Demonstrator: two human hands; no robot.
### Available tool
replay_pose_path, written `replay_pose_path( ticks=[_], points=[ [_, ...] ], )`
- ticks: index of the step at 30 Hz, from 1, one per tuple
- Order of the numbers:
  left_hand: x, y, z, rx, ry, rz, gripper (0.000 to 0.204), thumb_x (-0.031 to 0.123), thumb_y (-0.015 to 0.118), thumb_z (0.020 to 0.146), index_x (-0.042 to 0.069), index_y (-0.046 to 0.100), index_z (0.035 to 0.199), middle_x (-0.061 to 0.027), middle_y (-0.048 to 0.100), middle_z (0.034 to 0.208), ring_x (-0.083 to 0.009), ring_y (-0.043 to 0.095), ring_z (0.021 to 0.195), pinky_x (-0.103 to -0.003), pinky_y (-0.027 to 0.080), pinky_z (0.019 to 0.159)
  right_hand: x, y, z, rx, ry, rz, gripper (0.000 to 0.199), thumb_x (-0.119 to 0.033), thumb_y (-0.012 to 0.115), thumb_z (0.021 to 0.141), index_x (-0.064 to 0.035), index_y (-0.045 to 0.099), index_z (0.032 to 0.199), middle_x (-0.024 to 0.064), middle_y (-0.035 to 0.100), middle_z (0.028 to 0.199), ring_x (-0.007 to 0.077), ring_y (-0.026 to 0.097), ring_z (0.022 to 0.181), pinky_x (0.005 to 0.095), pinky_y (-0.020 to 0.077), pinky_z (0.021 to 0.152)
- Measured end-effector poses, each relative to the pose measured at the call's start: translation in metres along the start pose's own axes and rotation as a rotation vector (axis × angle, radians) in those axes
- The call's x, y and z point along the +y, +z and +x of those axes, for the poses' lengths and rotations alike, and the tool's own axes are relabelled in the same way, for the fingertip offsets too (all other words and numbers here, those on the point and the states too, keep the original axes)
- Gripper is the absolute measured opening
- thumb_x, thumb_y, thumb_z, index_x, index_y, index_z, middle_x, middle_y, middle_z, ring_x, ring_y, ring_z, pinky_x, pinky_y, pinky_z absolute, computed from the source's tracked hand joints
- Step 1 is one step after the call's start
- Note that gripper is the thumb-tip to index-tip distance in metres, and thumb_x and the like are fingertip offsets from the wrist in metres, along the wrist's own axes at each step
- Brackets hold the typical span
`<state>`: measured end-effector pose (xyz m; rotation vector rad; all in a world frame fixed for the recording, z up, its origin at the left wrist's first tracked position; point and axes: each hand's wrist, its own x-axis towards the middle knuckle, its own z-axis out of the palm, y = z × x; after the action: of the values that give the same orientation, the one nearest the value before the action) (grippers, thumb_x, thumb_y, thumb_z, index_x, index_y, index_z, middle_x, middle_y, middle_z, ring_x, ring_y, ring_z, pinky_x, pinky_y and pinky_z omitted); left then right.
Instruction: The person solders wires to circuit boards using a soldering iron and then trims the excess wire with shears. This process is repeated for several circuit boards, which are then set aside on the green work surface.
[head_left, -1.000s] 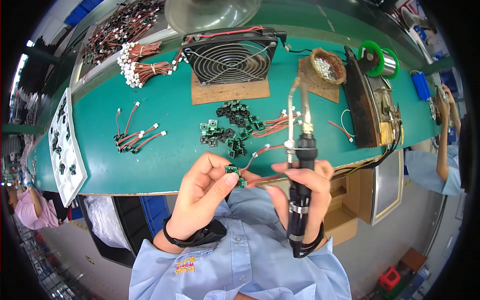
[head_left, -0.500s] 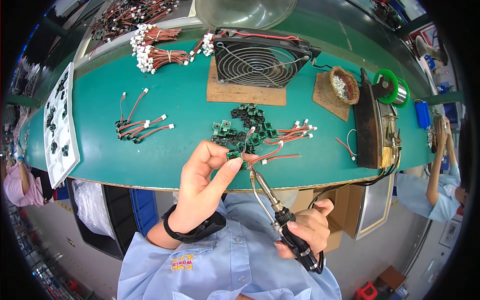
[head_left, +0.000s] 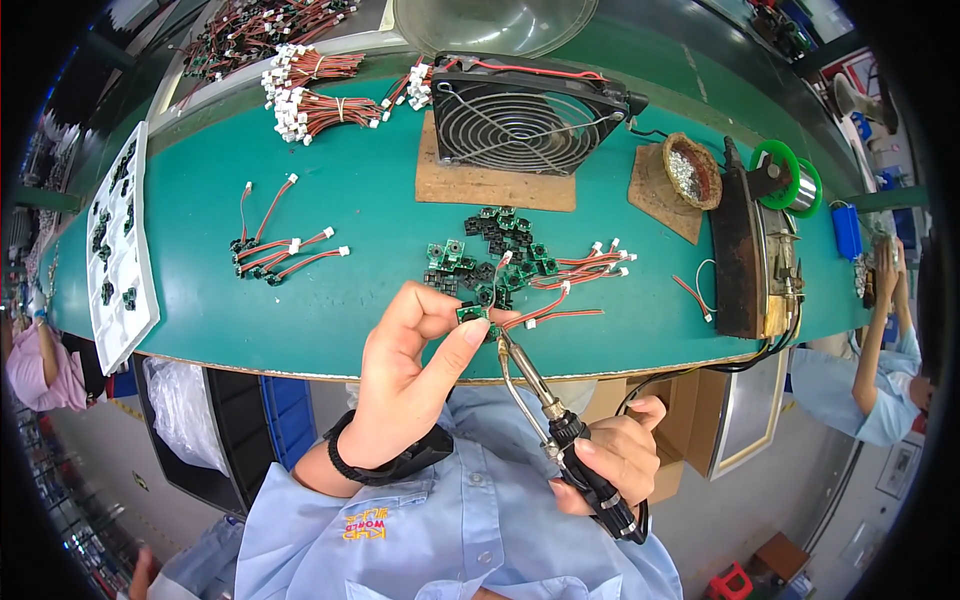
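My left hand (head_left: pixel 410 375) pinches a small green circuit board (head_left: pixel 472 314) between thumb and fingers, just above the near edge of the teal bench (head_left: pixel 330 210); red wires trail from the board to the right. My right hand (head_left: pixel 610 455) grips the black handle of a soldering iron (head_left: pixel 545 405), whose metal tip touches the board from below right. Beyond the board lies a heap of small green boards (head_left: pixel 495 250) and red wire leads with white plugs (head_left: pixel 580 275).
A black wire-grilled fan (head_left: pixel 525 115) stands on a brown pad at the back. To its right sit a tip-cleaner bowl (head_left: pixel 690 170), a green solder spool (head_left: pixel 790 180) and a dark stand. Finished wired boards (head_left: pixel 275 255) lie left; a white parts tray (head_left: pixel 115 245) far left. Another person's arm (head_left: pixel 880 340) is at right.
The view has tilted down slightly. My right hand has lowered toward my body with the iron, its tip now at the board. My left hand keeps the board pinched.
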<state>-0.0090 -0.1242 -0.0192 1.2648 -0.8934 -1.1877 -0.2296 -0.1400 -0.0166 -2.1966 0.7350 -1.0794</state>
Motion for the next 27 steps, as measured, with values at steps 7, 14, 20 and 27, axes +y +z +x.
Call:
replay_pose_path(
  ticks=[7,14,20,27],
  points=[
    [0.001,0.002,-0.001,-0.005,-0.005,-0.010,0.010,0.008,0.048,0.092,0.002,0.041,0.093,-0.0209,0.063,0.099,-0.0222,0.060,0.097,-0.033,0.045,0.087,0.000,0.000,-0.001,0.013,0.008,0.009,0.042,-0.019,0.077,0.058,-0.0127,0.064,0.098,-0.0029,0.060,0.068,0.0120,0.057,0.060,0.0356,0.0292,0.086],
    [0.003,0.005,-0.002,-0.019,0.028,-0.053,0.011,0.008,0.048,0.092,0.002,0.040,0.093,-0.0209,0.063,0.101,-0.0225,0.060,0.097,-0.032,0.044,0.087,0.001,-0.001,-0.003,0.003,-0.003,0.024,0.044,-0.019,0.077,0.058,-0.0122,0.064,0.099,-0.0023,0.060,0.068,0.0128,0.057,0.060,0.0361,0.0293,0.086],
    [0.000,0.004,-0.004,0.006,0.016,-0.027,0.010,0.008,0.048,0.092,0.003,0.039,0.093,-0.0210,0.062,0.101,-0.0235,0.060,0.098,-0.033,0.045,0.087,0.002,0.001,-0.006,-0.019,-0.013,0.023,0.046,-0.020,0.079,0.059,-0.0122,0.062,0.101,-0.0021,0.061,0.070,0.0130,0.058,0.061,0.0363,0.0294,0.086],
    [0.000,0.005,-0.004,0.017,0.032,-0.016,0.009,0.007,0.048,0.092,0.003,0.039,0.093,-0.0210,0.062,0.102,-0.0249,0.059,0.099,-0.035,0.045,0.088,0.008,0.011,-0.013,0.083,-0.127,-0.024,0.044,-0.031,0.071,0.066,-0.0070,0.058,0.099,0.0015,0.057,0.054,0.0157,0.051,0.048,0.0406,0.0299,0.077]
  ],
)
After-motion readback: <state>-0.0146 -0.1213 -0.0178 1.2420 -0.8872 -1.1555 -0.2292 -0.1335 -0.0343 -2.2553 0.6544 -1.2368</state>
